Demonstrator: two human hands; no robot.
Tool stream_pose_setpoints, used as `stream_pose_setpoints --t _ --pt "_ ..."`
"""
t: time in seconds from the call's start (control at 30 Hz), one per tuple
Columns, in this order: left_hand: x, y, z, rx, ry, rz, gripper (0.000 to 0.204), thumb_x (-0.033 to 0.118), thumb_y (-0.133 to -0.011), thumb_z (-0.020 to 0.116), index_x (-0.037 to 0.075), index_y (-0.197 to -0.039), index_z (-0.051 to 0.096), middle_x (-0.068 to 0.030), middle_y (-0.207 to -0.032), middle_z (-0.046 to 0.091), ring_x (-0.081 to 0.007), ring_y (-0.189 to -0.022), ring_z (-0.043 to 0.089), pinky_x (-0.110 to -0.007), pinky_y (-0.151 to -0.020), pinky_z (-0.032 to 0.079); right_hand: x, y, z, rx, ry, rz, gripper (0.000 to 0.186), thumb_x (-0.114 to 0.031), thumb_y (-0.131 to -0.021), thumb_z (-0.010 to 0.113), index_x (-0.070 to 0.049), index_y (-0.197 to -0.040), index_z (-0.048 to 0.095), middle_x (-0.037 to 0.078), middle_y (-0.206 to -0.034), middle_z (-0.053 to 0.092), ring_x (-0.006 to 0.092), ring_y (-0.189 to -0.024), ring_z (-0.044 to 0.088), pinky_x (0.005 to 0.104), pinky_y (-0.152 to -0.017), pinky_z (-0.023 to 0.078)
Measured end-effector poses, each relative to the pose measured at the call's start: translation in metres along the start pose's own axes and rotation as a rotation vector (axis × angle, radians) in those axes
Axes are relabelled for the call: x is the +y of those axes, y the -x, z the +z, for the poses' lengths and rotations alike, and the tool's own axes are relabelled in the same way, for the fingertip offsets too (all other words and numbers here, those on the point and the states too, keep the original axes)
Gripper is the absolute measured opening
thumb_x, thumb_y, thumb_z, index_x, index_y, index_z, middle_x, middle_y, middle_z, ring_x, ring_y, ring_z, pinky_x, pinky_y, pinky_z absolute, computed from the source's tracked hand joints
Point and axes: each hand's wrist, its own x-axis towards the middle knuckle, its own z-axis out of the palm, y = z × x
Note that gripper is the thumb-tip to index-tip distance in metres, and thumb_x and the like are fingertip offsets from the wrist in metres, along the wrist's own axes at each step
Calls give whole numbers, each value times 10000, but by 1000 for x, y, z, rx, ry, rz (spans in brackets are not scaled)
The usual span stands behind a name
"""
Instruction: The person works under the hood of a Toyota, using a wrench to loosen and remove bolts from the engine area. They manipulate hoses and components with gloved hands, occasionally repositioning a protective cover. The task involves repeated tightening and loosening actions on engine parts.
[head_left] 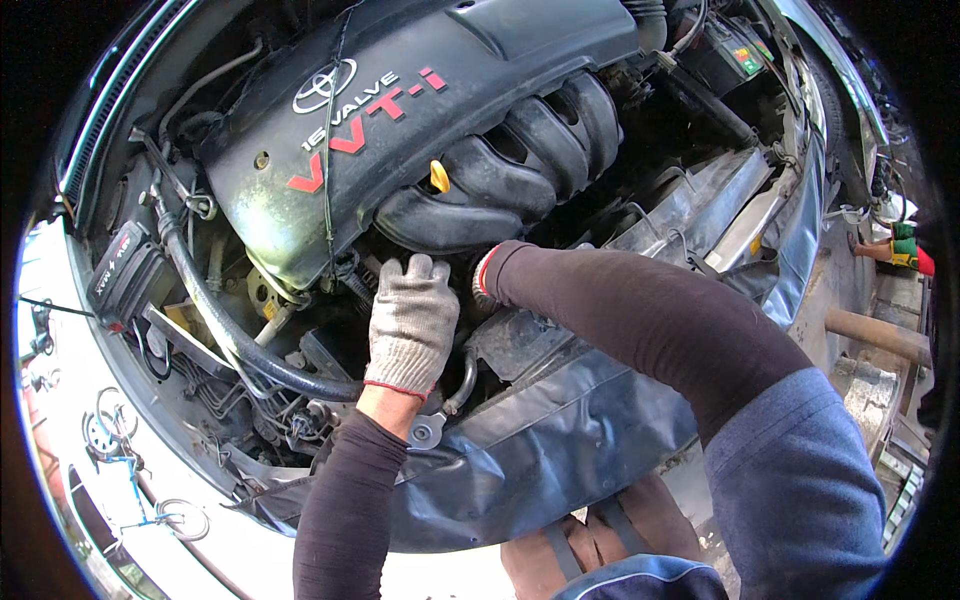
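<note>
My left hand [410, 325], in a pale knitted glove with a red cuff, reaches just below the ribbed black intake manifold [465, 200], fingers curled over something I cannot make out. Close to its right, my right hand [483, 275], also gloved, is bent down into the gap under the manifold; its fingers are hidden behind its wrist and sleeved forearm. Above sits the black plastic engine cover [260, 200] with raised red lettering and a yellow dipstick loop [438, 176] beside it. Hoses [270, 365] and a metal bracket [425, 432] lie near my left wrist.
A dark padded cover [520, 450] drapes over the car's front edge below my arms. A small black box [115, 275] sits at the left, a battery [735, 50] at the upper right. At the far right are a wooden handle [870, 335] and red-and-green gloves or cloth [910, 255].
</note>
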Motion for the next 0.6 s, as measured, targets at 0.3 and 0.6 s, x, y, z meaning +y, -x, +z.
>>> stream_pose_setpoints --t 0.3,0.6 --pt "4 0 21 105 10 17 197 164 -850 628 87 -993 740 -76 -1080 656 -256 -1062 594 -417 -914 473 -16 40 -33 -100 -21 -149 442 -362 -970 587 -91 -1287 732 188 -1301 708 348 -1199 662 480 -1045 499" --pt "11 -9 27 138 -52 -1 311 270 -881 622 200 -1167 723 -88 -1212 644 -325 -1208 577 -620 -1031 467 -5 245 -6 930 -260 -176 384 -253 -941 672 -23 -1248 692 172 -1227 716 336 -1169 675 445 -1038 508"
